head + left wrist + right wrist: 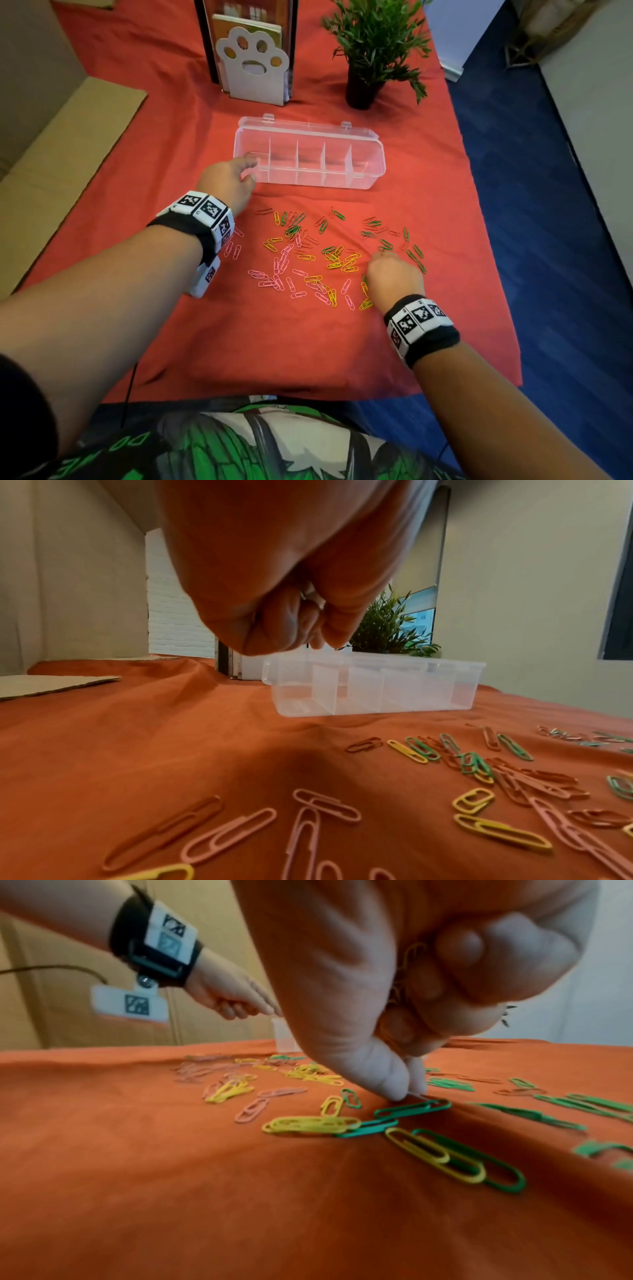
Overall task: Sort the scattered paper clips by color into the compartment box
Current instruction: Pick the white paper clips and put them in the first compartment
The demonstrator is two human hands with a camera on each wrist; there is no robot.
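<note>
Pink, yellow, green and orange paper clips lie scattered on the red cloth. Behind them stands the clear compartment box, lid open, its compartments looking bare. My left hand hovers at the box's left end. In the left wrist view this hand has its fingers curled against the thumb, with a pale clip glinting between them. My right hand is down among the clips. It holds several orange clips in its curled fingers, while thumb and forefinger pinch at the cloth beside a green clip.
A white paw-shaped book holder and a potted plant stand behind the box. Cardboard lies at the left. The cloth ends at the right, over a blue floor.
</note>
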